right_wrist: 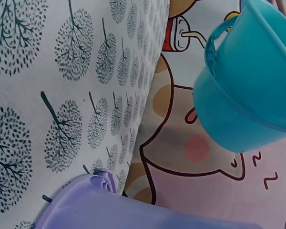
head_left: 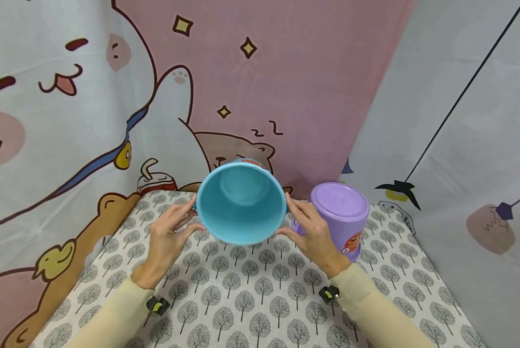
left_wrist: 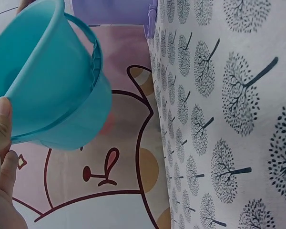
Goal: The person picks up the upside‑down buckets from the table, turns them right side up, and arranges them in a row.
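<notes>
Both hands hold a turquoise bucket (head_left: pixel 242 208) above the table, tilted so its open mouth faces the head camera; its inside looks bare. My left hand (head_left: pixel 166 244) grips the left side of the rim between thumb and fingers. On the opposite side, my right hand (head_left: pixel 314 237) pinches the rim the same way. In the left wrist view, the bucket's handle (left_wrist: pixel 96 59) lies folded against the outer wall. Part of a red label shows behind the upper rim.
A purple bucket (head_left: pixel 338 232) stands upside down on the table, just right of the right hand, its handle to the left. The tree-print tablecloth (head_left: pixel 242 299) covers the table. A cartoon-printed curtain (head_left: pixel 295 96) hangs behind.
</notes>
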`<state>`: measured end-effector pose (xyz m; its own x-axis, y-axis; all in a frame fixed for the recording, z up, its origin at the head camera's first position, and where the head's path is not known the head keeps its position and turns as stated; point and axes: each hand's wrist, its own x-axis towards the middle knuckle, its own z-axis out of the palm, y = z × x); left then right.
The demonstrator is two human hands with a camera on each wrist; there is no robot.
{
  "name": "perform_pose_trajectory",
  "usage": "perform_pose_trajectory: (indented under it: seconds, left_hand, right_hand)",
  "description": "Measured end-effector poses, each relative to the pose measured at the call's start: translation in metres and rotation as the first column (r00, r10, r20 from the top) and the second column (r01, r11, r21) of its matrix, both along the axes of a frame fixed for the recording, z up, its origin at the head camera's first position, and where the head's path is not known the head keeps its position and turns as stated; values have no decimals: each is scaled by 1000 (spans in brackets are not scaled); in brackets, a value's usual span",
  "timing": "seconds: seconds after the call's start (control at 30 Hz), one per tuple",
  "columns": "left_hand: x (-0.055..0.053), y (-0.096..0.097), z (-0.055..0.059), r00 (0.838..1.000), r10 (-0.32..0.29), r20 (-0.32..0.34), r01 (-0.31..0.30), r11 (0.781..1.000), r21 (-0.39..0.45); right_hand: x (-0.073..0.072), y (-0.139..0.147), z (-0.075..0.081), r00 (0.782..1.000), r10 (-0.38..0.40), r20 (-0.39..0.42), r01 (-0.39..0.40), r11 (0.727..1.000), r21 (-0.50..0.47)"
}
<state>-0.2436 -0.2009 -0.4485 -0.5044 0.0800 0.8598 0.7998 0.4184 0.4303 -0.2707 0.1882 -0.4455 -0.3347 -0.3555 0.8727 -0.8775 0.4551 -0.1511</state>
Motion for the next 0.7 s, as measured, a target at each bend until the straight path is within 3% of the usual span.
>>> perform_pose_trajectory:
  seconds: [0.2,0.43,0.7]
  left_hand:
    - [-2,-1,4,999,4,44,-4,1000,-1]
    - [-7,-5,9,996,12,87,-10,1000,-16]
    - [-13,-8,12,988,0,155,1,1000,-7]
  right_hand:
    - [-4,2,4,1000,17,23,-17,1000,18]
    - [-5,2,8,990,46,133,-46,999,-7]
    - [-12,-5,7,967,32,253,-25,999,-28]
